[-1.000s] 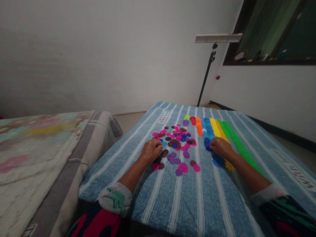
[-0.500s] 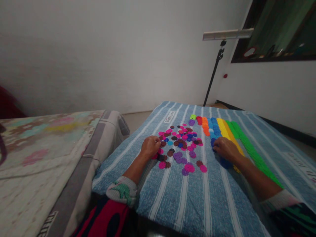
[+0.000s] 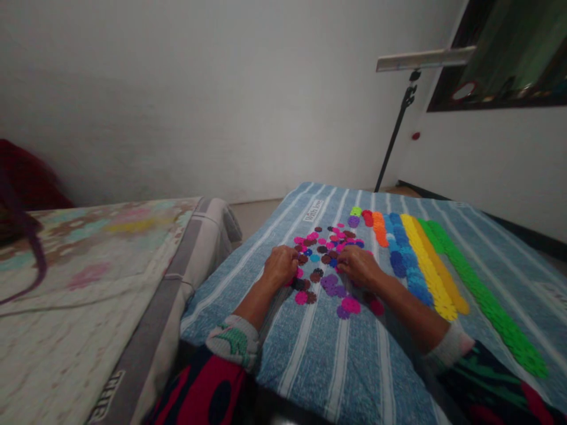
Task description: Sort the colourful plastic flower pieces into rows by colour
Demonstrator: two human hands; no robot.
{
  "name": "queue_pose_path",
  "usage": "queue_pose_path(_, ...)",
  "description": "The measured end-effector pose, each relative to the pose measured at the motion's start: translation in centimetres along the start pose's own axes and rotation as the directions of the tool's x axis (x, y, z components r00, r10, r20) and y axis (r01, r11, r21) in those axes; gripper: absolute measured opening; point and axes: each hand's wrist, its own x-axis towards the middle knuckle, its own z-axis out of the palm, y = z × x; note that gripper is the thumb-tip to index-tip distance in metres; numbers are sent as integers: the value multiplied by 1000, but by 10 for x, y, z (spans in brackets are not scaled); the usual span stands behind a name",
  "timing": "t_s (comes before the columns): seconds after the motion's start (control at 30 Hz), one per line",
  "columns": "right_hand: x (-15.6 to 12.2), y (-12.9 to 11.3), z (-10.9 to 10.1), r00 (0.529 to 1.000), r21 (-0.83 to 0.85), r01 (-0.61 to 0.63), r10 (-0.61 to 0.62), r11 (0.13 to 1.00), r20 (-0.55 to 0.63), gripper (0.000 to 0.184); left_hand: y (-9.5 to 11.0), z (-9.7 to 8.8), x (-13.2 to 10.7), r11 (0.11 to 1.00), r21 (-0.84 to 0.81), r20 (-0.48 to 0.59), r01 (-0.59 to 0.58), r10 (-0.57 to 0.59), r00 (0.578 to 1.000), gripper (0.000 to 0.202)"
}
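Note:
A loose scatter of small flower-shaped discs (image 3: 330,285), pink, brown, black, purple and blue, lies on the striped blue cloth (image 3: 310,354). At its left edge is my left hand (image 3: 282,265), fingers curled together close to pink and brown discs. My right hand (image 3: 359,265) is over the right side of the scatter, its fingertips pinched down near a dark blue disc (image 3: 333,263). What either hand holds, if anything, is hidden by the fingers. Right of the scatter run overlapping rows of discs: orange (image 3: 380,229), blue (image 3: 414,274), yellow (image 3: 432,271) and green (image 3: 491,307).
Short lime (image 3: 355,211), purple (image 3: 353,221) and red (image 3: 367,218) groups sit at the rows' far end. To the left stands another surface with a floral cover (image 3: 97,271). A lamp on a black stand (image 3: 393,139) rises behind, near the wall.
My right hand has moved left, from the blue row to the scattered discs. My left hand stays by the scatter's left edge. The view has shifted slightly.

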Motion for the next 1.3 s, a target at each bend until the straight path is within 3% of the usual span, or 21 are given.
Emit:
queue_pose_path(0.13, 19, -19, 6, 999, 18, 41, -41, 999, -14, 21, 0, -2, 0, 992, 124, 5, 34, -34, 999, 29)
queue_pose_path(0.3, 47, -35, 17, 1000, -7, 3, -3, 1000, -19, 22, -1, -7, -2, 966, 235, 45, 107, -121, 992, 33)
queue_pose_path(0.57, 73, -49, 37, 997, 18, -79, 79, 997, -22, 26, 2, -8, -1, 956, 266, 105, 121, -154, 983, 32)
queue_pose_path(0.8, 79, -54, 43, 988, 71, -154, 155, 985, -15, 26, 1, -9, 3, 950, 275, 173, 150, -202, 964, 31)
queue_pose_path(1.03, 82, -53, 37, 971, 170, -224, 235, 959, -41, 21, 11, -23, 1, 937, 286, 248, 200, -274, 929, 21)
queue_pose_path(1.2, 67, -43, 26, 972, 268, -213, 232, 940, -40, 14, 15, -30, -3, 968, 203, 360, 149, -215, 908, 8)
queue_pose_path(1.3, 51, -26, 13, 975, 314, -189, 216, 930, -55, 14, 9, -27, -4, 994, 27, 400, 105, -107, 910, 10)
